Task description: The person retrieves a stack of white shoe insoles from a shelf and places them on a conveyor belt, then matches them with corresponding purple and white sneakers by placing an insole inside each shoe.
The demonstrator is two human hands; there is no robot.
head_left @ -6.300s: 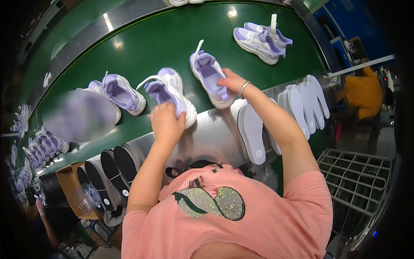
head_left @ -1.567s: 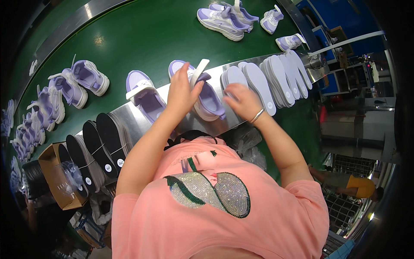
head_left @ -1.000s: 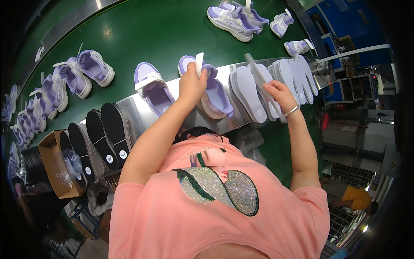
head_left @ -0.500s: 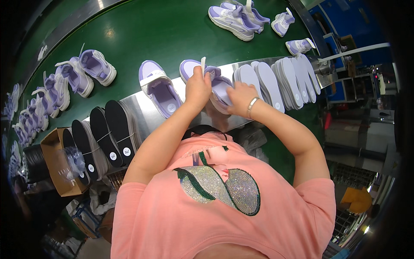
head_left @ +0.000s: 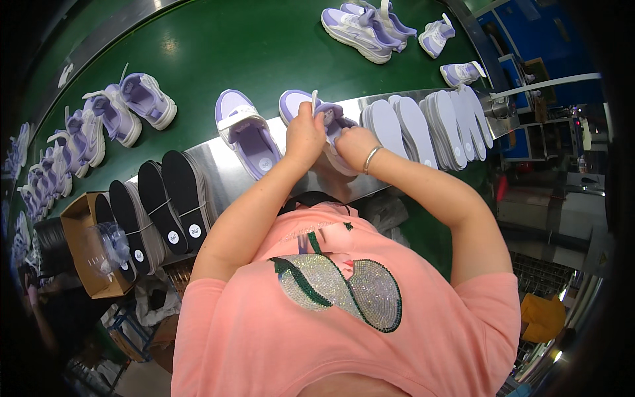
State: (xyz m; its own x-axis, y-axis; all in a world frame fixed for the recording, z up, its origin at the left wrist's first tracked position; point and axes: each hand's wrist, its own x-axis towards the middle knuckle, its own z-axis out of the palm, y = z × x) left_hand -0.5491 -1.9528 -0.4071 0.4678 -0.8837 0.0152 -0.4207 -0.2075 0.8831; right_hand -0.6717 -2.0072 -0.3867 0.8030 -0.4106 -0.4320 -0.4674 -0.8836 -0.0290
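Observation:
A lavender and white sneaker (head_left: pixel 292 104) lies on the metal ledge in front of me, toe pointing away. My left hand (head_left: pixel 306 135) is closed on its left side, pinching the white pull tab at the tongue. Knuckles bent, my right hand (head_left: pixel 356 147) reaches into the shoe's opening; its fingertips are hidden inside, so what they hold cannot be made out. To the left rests a matching sneaker (head_left: pixel 233 106), with a lavender insole showing inside it. Right beside my right hand stand stacks of lavender insoles (head_left: pixel 384 126).
Bundles of black insoles (head_left: pixel 178 182) stand at the left, next to a cardboard box (head_left: pixel 79 248) with clear plastic in it. A row of sneakers (head_left: pixel 119 119) runs along the left of the green conveyor belt (head_left: pixel 231 46). More sneakers (head_left: pixel 357 34) sit at the far right.
My right hand has moved left and deeper into the shoe, its fingers now curled. The lavender insole that showed by it is now mostly hidden. My left hand keeps its grip.

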